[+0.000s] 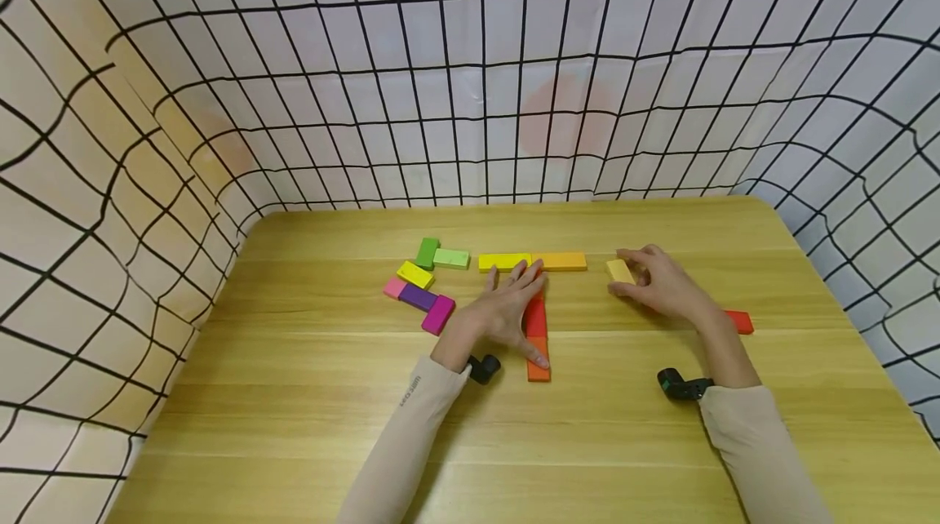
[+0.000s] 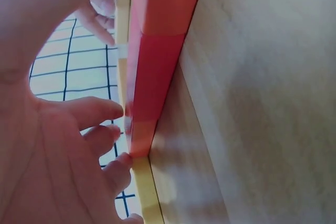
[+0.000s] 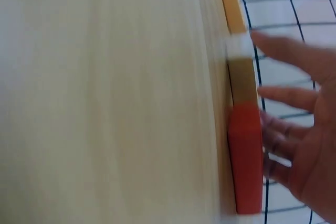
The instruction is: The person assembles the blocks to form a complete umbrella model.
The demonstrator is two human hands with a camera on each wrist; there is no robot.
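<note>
In the head view my right hand (image 1: 661, 283) pinches a pale orange block (image 1: 619, 272) between thumb and fingers, low over the table. The same block (image 3: 242, 80) shows in the right wrist view, with fingertips at its side. My left hand (image 1: 503, 312) spreads over a column of red and orange blocks. Its thumb lies at the near orange-red block (image 1: 539, 374), and its fingers reach the column's far end, partly hiding it. A red block (image 1: 536, 320) forms the column's middle. Across the far end, a yellow block (image 1: 504, 262) and an orange block (image 1: 561, 262) lie end to end.
Left of the column lie several blocks, among them a dark green one (image 1: 427, 253), a purple one (image 1: 418, 297) and a magenta one (image 1: 438, 315). A red block (image 1: 740, 322) rests beside the right wrist. Black-gridded cloth (image 1: 485, 99) walls the wooden table (image 1: 294, 426).
</note>
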